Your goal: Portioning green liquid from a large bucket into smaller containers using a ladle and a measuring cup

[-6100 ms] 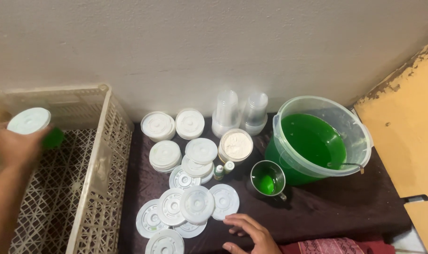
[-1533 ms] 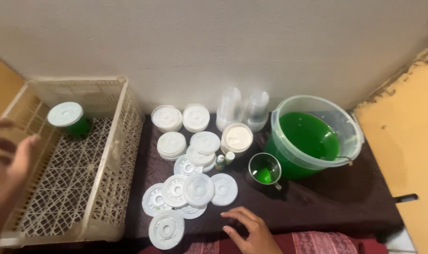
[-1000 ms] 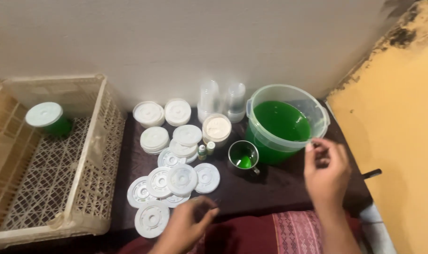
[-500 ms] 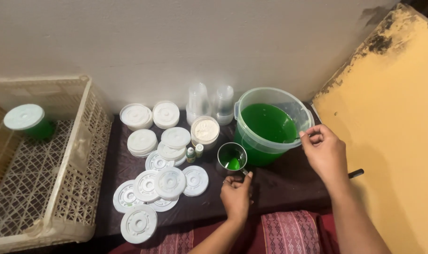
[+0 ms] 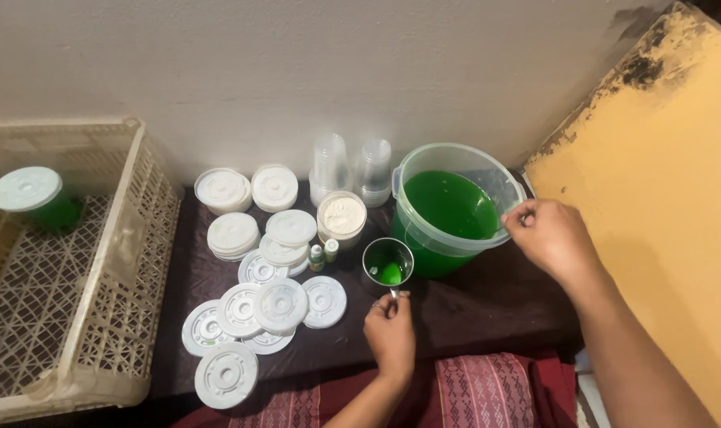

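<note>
my left hand (image 5: 390, 333) pinches the handle of the small metal cup (image 5: 388, 262), part full of green liquid, standing near the middle of the dark worktop (image 5: 487, 305). my right hand (image 5: 552, 236) closes its grip on the right rim of the clear bucket (image 5: 454, 208) of green liquid just right of the cup. white lids (image 5: 254, 309) lie scattered to the left, a cream crate (image 5: 67, 261) beyond them holding one lidded green tub (image 5: 34, 198).

left hand (image 5: 390, 333) now at ladle handle (image 5: 393, 292)
</note>
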